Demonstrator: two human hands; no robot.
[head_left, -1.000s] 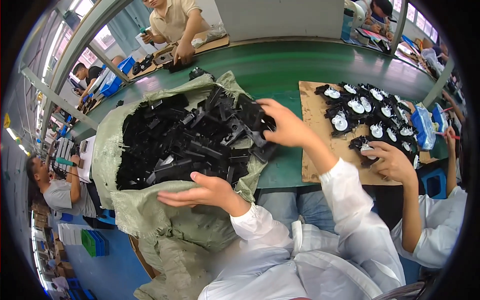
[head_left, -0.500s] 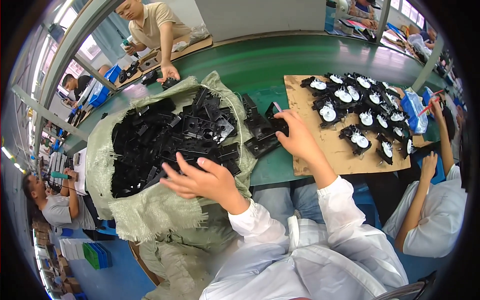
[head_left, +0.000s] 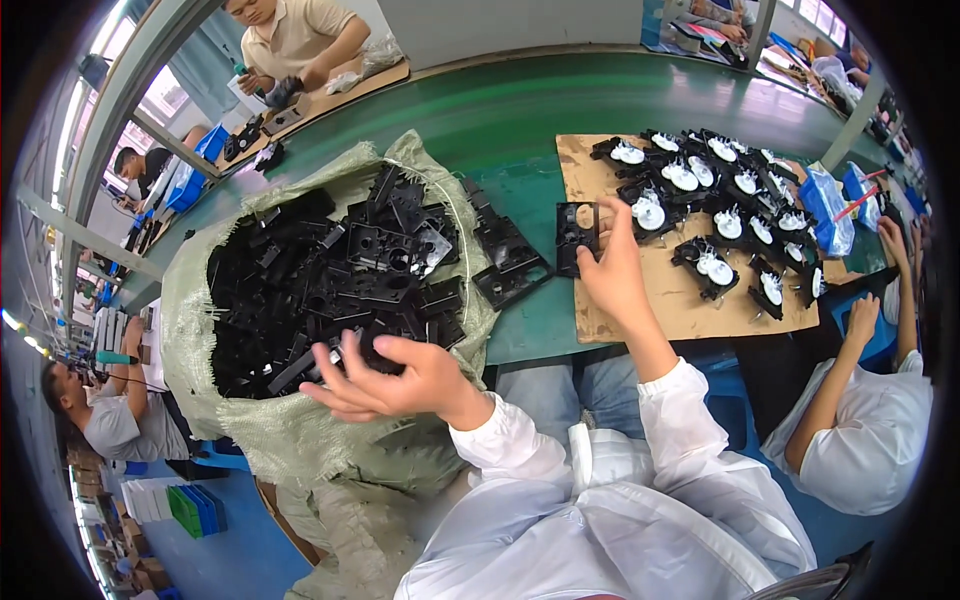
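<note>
My right hand grips a flat black plastic housing by its right edge, thumb on the near side. The housing is tilted up above the green bench, beside the cardboard. My left hand hovers palm up over the near rim of a woven sack, fingers spread and slightly curled, holding nothing. Inside the sack lies a heap of similar black plastic housings. Between the sack and my right hand, a few more black housings rest on the bench.
A cardboard sheet on the right carries several black assemblies with white round parts. Beyond it are blue plastic bags. Co-workers sit at the far left, left and right. The green bench runs behind the sack.
My right hand has lifted one housing off the bench pile and moved it right. My left hand shifted slightly left and stays open. The far co-worker's arm has drawn back from the sack.
</note>
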